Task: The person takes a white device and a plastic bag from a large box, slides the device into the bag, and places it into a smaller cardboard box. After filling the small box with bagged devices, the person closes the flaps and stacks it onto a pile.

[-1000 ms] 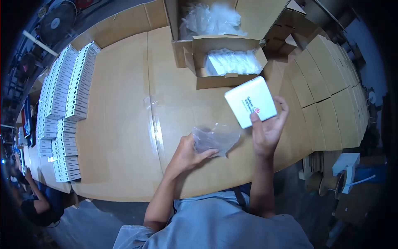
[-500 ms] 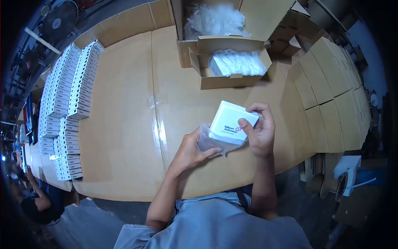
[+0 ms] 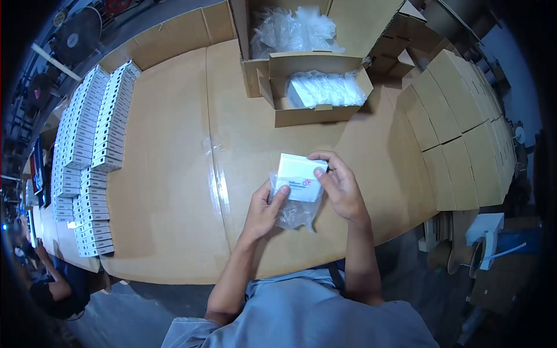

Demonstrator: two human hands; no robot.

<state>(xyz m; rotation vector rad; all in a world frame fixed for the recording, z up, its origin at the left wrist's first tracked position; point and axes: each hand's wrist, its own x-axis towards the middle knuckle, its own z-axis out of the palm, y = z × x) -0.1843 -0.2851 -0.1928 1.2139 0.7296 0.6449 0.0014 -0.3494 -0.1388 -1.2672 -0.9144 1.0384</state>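
Observation:
A white box-shaped device [image 3: 290,165] with small printed lettering and a pink logo is held above the cardboard-covered table. Its lower part sits inside a clear plastic bag [image 3: 299,217], which hangs crumpled below it. My left hand [image 3: 264,211] is closed on the lower left side, the thumb pressing bag and device together. At the upper right corner my right hand [image 3: 343,188] pinches the device, thumb on the front face and fingers behind. Farther back, an open carton [image 3: 316,117] contains a row of plastic-wrapped items [image 3: 328,89].
Stacks of small white boxes [image 3: 96,165] line the left side. Behind the carton stands a larger box [image 3: 254,78] with loose plastic bags [image 3: 296,29] in it. Brown cartons [image 3: 458,139] are piled on the right. Another person [image 3: 55,287] is at far left.
Both hands have brought the device leftward and turned it more upright. The bag now hangs beneath it and covers the printed lower part. My left thumb has moved up onto its front.

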